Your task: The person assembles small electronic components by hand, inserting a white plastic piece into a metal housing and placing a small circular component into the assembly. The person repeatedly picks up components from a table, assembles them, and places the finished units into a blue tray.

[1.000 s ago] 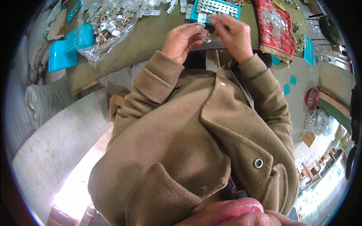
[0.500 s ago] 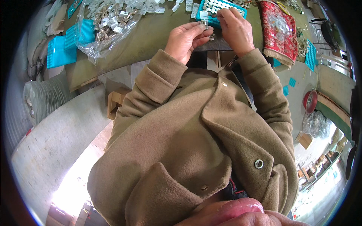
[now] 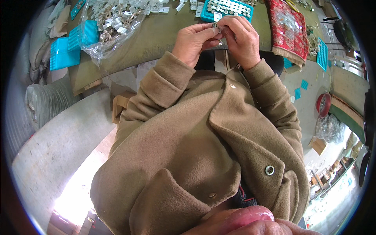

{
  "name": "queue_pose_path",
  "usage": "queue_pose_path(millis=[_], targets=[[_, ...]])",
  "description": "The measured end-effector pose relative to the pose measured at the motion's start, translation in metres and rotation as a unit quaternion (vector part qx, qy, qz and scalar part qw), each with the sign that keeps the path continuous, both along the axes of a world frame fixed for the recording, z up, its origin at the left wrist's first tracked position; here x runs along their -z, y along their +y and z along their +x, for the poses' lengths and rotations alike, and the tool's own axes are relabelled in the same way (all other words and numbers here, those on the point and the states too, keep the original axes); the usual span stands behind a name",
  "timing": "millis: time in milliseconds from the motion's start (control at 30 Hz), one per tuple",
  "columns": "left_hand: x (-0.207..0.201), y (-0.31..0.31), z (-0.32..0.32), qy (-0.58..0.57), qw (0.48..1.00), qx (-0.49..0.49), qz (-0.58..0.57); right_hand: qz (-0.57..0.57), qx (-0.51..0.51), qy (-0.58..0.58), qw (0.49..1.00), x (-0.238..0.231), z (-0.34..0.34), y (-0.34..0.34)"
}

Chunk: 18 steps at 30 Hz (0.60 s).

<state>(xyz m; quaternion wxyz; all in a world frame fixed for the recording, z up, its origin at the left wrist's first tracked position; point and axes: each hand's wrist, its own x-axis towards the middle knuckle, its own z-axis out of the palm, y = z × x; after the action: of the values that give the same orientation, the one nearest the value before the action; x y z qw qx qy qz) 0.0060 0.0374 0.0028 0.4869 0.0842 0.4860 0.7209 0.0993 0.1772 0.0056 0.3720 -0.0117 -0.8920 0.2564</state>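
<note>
Near the table's front edge, my left hand (image 3: 191, 44) pinches a small clear plastic box (image 3: 217, 16) whose lid stands up. My right hand (image 3: 243, 42) meets it there, with thumb and fingers closed together at the box. Whatever the right fingertips hold is too small and covered to make out. Just beyond both hands lies a turquoise tray (image 3: 204, 15) with rows of small round silvery pieces. More small clear boxes (image 3: 163, 9) lie loose on the table to the left of the tray.
An open plastic bag (image 3: 102, 49) full of small metal and white pieces lies at the left, by stacked turquoise trays (image 3: 64, 55). On the right a red patterned cloth (image 3: 291, 35) bears clear pieces and hangs over the table edge. A red bowl (image 3: 323, 105) is beyond it, lower right.
My right hand has come from the tray toward my left hand and now touches the small box. The tray appears slightly farther left in the view.
</note>
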Motion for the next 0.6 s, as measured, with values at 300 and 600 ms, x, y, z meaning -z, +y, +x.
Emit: queue_pose_path(millis=[300, 600], targets=[[0.004, 0.006, 0.015, 0.103, 0.992, -0.067, 0.026, -0.244, -0.045, -0.090, 0.964, -0.004, 0.010, 0.008], [0.002, 0.004, 0.012, -0.003, 1.000, -0.001, 0.020, -0.591, -0.064, -0.082, 0.800, -0.003, 0.009, -0.004]])
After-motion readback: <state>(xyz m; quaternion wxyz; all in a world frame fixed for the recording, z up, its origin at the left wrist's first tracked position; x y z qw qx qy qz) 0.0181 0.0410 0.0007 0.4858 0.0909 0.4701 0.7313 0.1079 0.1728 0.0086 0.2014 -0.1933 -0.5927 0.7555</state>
